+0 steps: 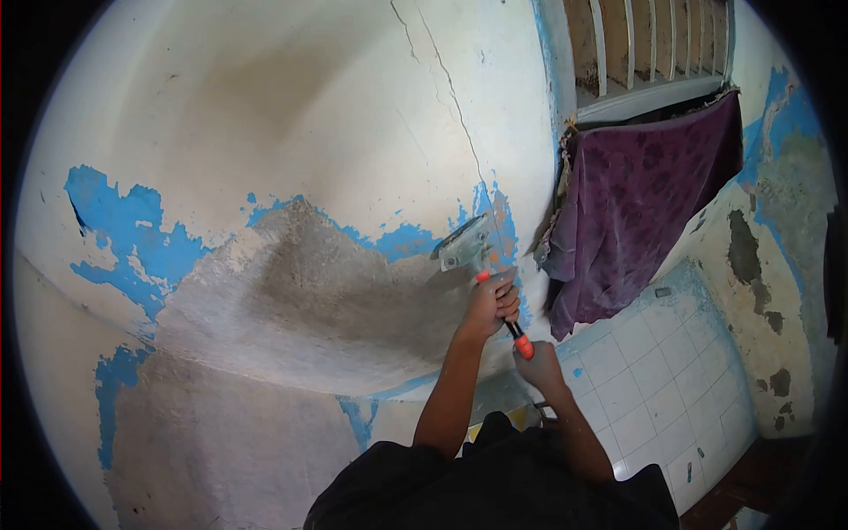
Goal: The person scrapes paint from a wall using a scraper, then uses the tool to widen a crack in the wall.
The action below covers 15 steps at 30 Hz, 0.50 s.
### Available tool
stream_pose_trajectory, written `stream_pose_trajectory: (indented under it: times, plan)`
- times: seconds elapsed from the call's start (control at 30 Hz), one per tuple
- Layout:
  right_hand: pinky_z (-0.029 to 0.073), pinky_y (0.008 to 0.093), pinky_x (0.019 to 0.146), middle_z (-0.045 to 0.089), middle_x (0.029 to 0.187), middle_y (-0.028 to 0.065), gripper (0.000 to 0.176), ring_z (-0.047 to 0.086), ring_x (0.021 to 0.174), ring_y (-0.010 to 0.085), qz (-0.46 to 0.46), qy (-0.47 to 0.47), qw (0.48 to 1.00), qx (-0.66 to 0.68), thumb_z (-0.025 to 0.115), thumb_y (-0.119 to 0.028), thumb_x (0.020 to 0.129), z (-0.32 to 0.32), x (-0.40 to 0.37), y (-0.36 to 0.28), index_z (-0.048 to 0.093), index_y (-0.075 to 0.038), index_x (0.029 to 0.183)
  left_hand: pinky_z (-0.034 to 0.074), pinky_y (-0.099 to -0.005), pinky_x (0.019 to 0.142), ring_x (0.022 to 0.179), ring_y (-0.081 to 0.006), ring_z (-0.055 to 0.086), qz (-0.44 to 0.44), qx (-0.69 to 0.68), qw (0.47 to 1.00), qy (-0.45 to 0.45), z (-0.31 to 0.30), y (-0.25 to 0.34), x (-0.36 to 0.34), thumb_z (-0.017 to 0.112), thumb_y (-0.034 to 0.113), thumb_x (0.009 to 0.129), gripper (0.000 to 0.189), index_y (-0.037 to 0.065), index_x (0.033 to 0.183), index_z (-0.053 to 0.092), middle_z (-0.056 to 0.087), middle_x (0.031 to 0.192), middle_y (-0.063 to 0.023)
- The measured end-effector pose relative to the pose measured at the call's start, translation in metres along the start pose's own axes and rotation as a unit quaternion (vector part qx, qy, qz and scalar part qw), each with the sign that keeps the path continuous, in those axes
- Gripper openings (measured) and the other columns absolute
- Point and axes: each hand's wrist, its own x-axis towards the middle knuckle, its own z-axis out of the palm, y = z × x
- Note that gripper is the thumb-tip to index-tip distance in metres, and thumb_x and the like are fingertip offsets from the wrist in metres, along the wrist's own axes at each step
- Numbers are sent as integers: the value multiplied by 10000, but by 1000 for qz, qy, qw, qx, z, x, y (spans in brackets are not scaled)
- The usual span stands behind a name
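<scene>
A long-handled wall scraper [466,246] with a wide metal head and a black and orange handle slants up to the wall [336,106]. Its blade meets the wall at the border of white paint, blue paint [411,240] and bare grey plaster [353,291]. My left hand [491,305] is wrapped round the handle just below the head. Lower down, by the orange end, my right hand [541,367] grips the same handle. Fingers of the right hand are partly hidden. A long crack [459,106] runs down the white paint towards the blade.
To the right, a purple cloth [640,203] hangs under a window with slats [654,40]. Below it lies a tiled floor [654,380] with a few small scraps. The right-hand wall [751,291] has peeling patches. A larger blue patch [132,230] shows at the left.
</scene>
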Motion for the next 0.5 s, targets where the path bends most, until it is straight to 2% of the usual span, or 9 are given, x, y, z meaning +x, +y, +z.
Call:
stream_pose_trajectory:
  times: [0.13, 0.27, 0.5]
  plan:
    - [439, 442, 551, 561, 592, 243, 258, 588, 584, 418, 13, -30, 999, -2, 607, -187, 801, -8, -2, -7, 598, 43, 684, 232, -258, 422, 382, -74, 225, 9, -1, 1000, -13, 2, -1, -3, 496, 297, 948, 448, 180, 570, 285, 229, 471, 56]
    - [436, 431, 544, 552, 586, 242, 267, 576, 550, 404, -15, -7, 1000, 0, 606, -195, 803, 2, -5, 6, 599, 45, 688, 233, -257, 423, 382, -75, 224, 11, -11, 1000, 7, -1, -4, -6, 492, 287, 947, 439, 179, 574, 288, 227, 472, 54]
    - [444, 433, 558, 547, 581, 239, 270, 575, 551, 407, 15, -28, 999, 7, 607, -209, 799, -3, -5, 4, 611, 42, 700, 242, -265, 419, 380, -80, 222, 22, -21, 999, 17, -12, -20, -6, 467, 271, 949, 422, 178, 578, 289, 229, 472, 45]
